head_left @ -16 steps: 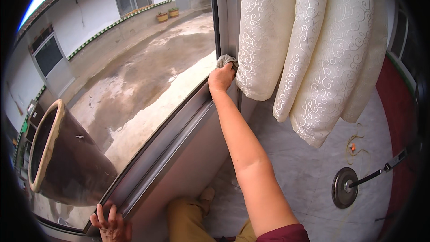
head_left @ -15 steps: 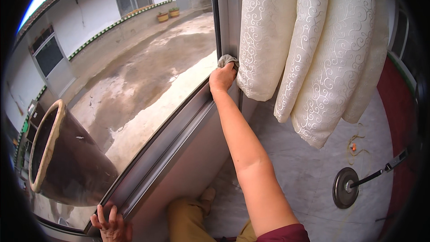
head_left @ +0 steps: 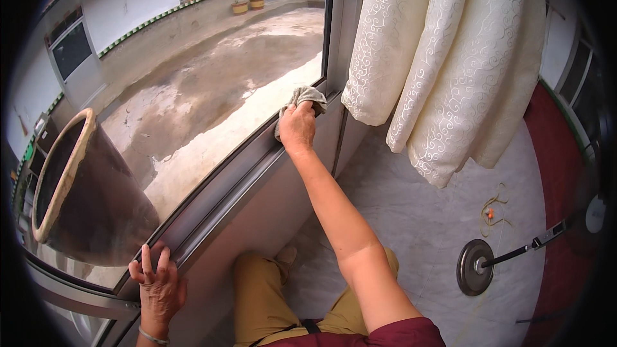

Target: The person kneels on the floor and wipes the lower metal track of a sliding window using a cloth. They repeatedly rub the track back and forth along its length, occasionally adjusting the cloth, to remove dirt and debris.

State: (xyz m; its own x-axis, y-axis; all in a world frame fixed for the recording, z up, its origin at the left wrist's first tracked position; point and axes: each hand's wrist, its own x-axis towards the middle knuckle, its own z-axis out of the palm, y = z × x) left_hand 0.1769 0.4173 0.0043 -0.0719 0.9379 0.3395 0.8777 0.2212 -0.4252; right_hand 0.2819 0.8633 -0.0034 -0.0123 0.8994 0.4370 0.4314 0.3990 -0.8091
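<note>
A crumpled grey cloth (head_left: 303, 96) is pressed under my right hand (head_left: 298, 127) on the lower rail of the metal window frame (head_left: 222, 177), near its far corner. My fingers are closed on the cloth. The large glass pane (head_left: 212, 90) rises just left of it. My left hand (head_left: 160, 286), with a bracelet at the wrist, rests on the same rail at the near corner, fingers spread and holding nothing. White patterned curtains (head_left: 443, 58) hang to the right of my right hand.
Beyond the glass stands a big dark jar (head_left: 96, 199) with a pale rim, in a concrete courtyard. On the floor at right are a round weighted stand base (head_left: 475, 267) and a yellow cord with an orange piece (head_left: 491, 213). A red strip (head_left: 540, 173) borders the floor.
My right hand and the cloth have come from the upright frame beside the curtain down onto the lower rail, leftward. The view has shifted; my left hand stays at the near corner.
</note>
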